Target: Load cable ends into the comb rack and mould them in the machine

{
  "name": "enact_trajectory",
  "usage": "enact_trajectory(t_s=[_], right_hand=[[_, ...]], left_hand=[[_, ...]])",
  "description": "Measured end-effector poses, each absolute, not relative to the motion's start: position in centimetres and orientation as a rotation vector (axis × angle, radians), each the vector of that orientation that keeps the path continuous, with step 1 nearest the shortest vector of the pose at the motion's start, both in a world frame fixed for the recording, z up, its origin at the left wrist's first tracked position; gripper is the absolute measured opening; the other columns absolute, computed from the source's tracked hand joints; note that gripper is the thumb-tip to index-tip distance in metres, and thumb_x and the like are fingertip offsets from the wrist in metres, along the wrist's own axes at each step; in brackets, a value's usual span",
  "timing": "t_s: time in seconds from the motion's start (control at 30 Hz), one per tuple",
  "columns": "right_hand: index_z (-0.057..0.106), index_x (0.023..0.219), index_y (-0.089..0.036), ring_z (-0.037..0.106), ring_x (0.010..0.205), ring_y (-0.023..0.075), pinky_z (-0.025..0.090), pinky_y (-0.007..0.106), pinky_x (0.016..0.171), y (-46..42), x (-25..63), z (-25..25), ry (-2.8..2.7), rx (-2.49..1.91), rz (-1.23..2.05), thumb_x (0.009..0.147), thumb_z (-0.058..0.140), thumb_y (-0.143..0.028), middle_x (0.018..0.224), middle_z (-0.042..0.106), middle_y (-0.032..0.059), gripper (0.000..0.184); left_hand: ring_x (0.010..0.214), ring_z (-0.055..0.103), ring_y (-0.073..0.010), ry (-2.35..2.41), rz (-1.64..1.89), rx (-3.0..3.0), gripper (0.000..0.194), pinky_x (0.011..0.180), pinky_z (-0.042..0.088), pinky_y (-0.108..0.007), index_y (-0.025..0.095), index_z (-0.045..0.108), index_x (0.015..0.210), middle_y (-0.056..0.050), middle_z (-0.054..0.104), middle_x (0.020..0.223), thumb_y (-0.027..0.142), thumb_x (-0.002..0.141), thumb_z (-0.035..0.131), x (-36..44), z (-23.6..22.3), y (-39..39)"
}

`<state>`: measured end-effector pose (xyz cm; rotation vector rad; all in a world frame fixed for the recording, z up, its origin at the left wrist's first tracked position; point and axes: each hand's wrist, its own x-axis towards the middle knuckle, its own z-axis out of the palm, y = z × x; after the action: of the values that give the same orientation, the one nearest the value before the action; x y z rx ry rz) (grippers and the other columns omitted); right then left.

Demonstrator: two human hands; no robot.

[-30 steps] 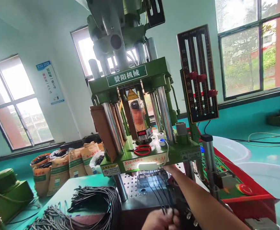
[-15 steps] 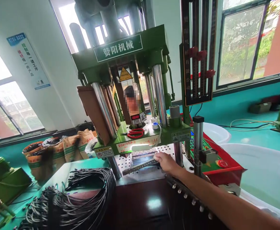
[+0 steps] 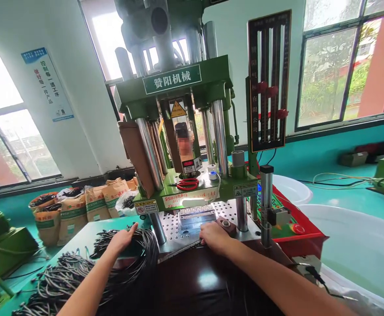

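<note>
My left hand [image 3: 121,240] lies on a heap of black cables [image 3: 126,252] on the bench, its fingers spread with the forefinger stretched forward. My right hand [image 3: 213,237] rests palm down at the front edge of the perforated metal plate [image 3: 172,228] of the green press machine [image 3: 182,131], fingers curled over a thin metal bar [image 3: 185,246] that lies along that edge. A grey mould block [image 3: 197,216] sits on the plate just beyond my right hand, under the press.
Red-handled scissors [image 3: 187,184] lie on the press's green platen. A red control panel [image 3: 287,221] and white tubs [image 3: 350,245] stand to the right. More cables [image 3: 60,281] pile at lower left. Paper sacks [image 3: 80,208] stand by the wall. A person is behind the press.
My left hand has come into view and settled on the cable heap. My right hand has drawn back from the mould to the plate's front edge.
</note>
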<state>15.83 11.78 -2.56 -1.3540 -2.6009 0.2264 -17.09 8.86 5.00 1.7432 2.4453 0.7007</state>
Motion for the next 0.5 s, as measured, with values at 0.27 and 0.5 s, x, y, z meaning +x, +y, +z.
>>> enact_trajectory(t_s=[0.27, 0.5], right_hand=[[0.066, 0.099, -0.023, 0.060, 0.095, 0.0222, 0.043, 0.031, 0.082, 4.0, 25.1, -0.4, -2.270, -1.544, 0.313, 0.089, 0.045, -0.029, 0.102, 0.067, 0.0058, 0.025], [0.066, 0.112, -0.024, 0.056, 0.110, 0.0288, 0.040, 0.042, 0.098, -2.7, 32.8, -5.3, -1.981, -1.852, 0.511, 0.083, 0.044, -0.046, 0.118, 0.063, 0.0087, 0.042]], left_hand=[[0.116, 0.050, -0.0185, 1.503, 0.500, 2.691, 0.030, 0.108, 0.023, -0.033, 0.030, 0.063, 0.107, -0.001, 0.064, 0.114, 0.041, 0.091, 0.041, -12.8, 3.7, 4.2], [0.087, 0.058, -0.0226, 1.456, 0.234, 2.715, 0.032, 0.086, 0.038, -0.036, 0.021, 0.067, 0.085, -0.006, 0.065, 0.086, 0.040, 0.091, 0.041, -8.9, 3.4, 5.3]])
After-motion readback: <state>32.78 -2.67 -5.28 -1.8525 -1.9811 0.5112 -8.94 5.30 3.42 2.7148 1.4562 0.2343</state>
